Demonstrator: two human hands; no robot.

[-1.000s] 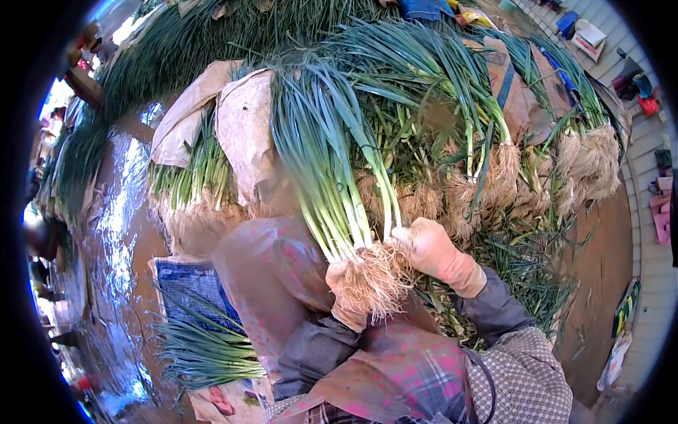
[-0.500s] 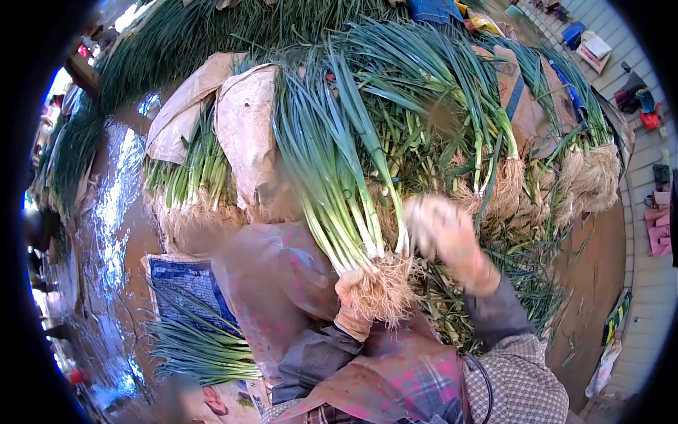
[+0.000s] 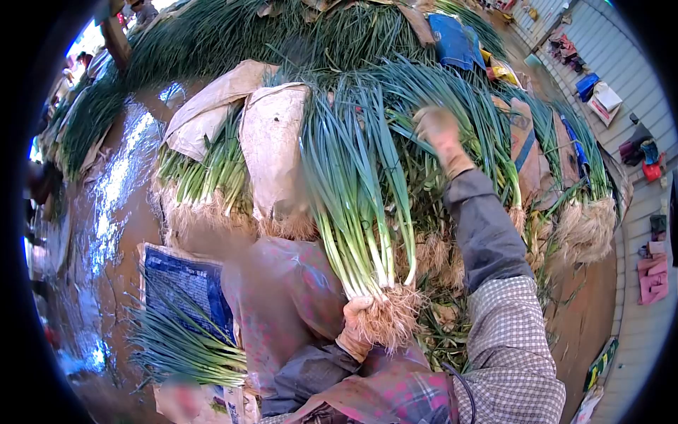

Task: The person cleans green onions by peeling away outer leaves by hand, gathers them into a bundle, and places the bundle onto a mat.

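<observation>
My gloved left hand (image 3: pixel 354 331) is closed round the root end of a bunch of green onions (image 3: pixel 364 244). The white stalks and tangled pale roots (image 3: pixel 390 318) show beside its fingers, and the long leaves point forward. Further forward, my gloved right hand (image 3: pixel 438 131) is over the leaves of the pile of green onions (image 3: pixel 417 88). Its fingers are bent and blurred; whether they hold a leaf is hidden.
Tan sacking (image 3: pixel 272 148) covers bundles at the left of the pile. Another bunch (image 3: pixel 191 346) lies by a blue printed sack (image 3: pixel 187 283) at the lower left. Wet brown ground (image 3: pixel 131 212) shines at the left. Cut leaves lie right of my knees.
My right hand has left the roots of the held bunch and reached forward over the pile. My left hand still grips the bunch. The camera view has shifted.
</observation>
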